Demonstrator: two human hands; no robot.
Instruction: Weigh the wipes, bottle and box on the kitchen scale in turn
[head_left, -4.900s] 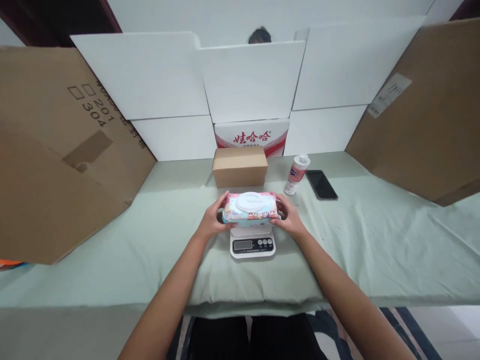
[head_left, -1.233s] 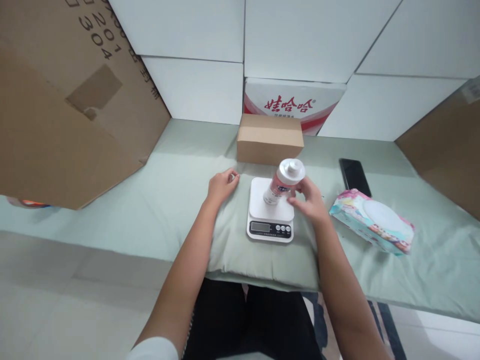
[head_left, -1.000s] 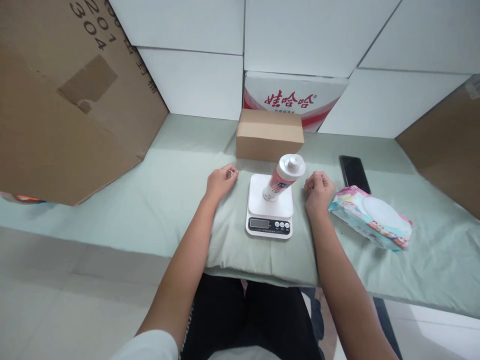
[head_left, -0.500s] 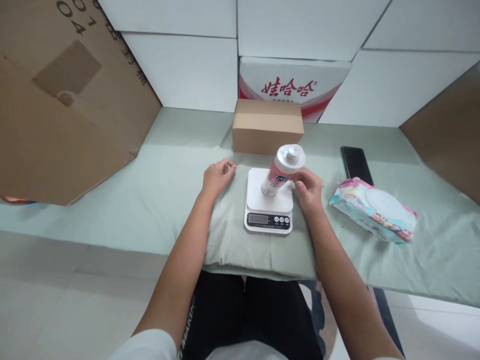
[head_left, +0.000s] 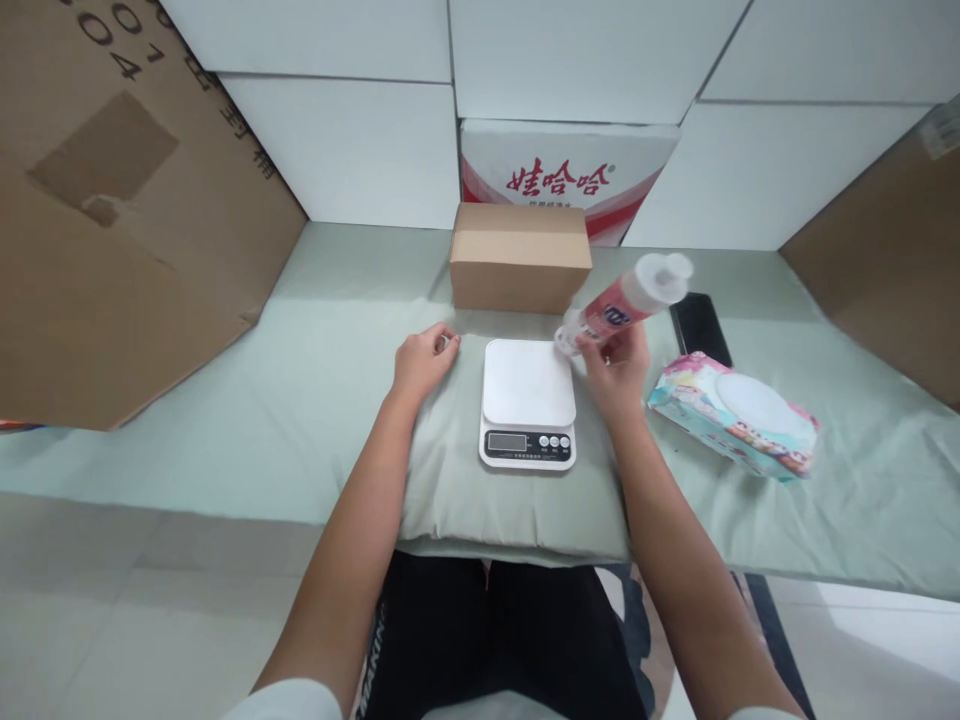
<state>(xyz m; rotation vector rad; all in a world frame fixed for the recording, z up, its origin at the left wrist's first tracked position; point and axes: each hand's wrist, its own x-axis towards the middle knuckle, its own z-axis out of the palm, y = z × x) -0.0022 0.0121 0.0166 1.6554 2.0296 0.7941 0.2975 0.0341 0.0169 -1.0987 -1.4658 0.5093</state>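
My right hand [head_left: 616, 372] grips a pink and white bottle [head_left: 624, 303] with a white cap, tilted to the right in the air just right of the white kitchen scale [head_left: 528, 402]. The scale's platform is bare. My left hand [head_left: 419, 360] rests as a loose fist on the green cloth [head_left: 300, 400] left of the scale, holding nothing. A colourful wet-wipes pack [head_left: 733, 416] with a white lid lies to the right of my right hand.
A small brown cardboard box [head_left: 520, 258] stands behind the scale. A black phone [head_left: 700, 325] lies behind the wipes pack. Large brown cartons [head_left: 112, 220] lean at the left and right, and white boxes [head_left: 375, 140] wall the back.
My right hand took hold of the bottle standing on the scale and lifted it off to the right, tilting it. The left hand stayed put.
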